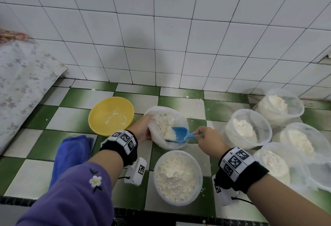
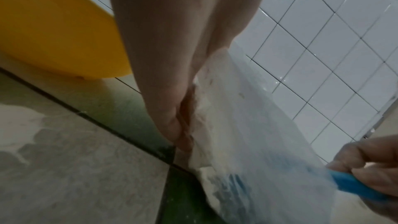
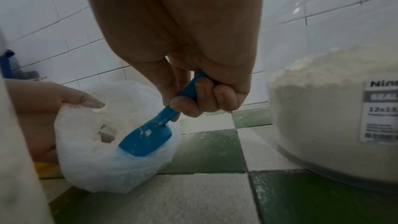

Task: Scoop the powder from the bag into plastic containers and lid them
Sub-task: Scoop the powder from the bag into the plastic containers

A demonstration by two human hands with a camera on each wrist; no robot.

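right fingers curl round the blue scoop; left hand grips the bag.

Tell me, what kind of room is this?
Probably a home kitchen or pantry corner. The wall is white tile, the worktop is green and white tile, and a yellow bowl stands beside plastic containers of white powder.

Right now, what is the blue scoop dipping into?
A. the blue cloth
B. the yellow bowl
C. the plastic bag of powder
C: the blue scoop, held by the right hand, sits inside the open plastic bag, whose edge the left hand holds.
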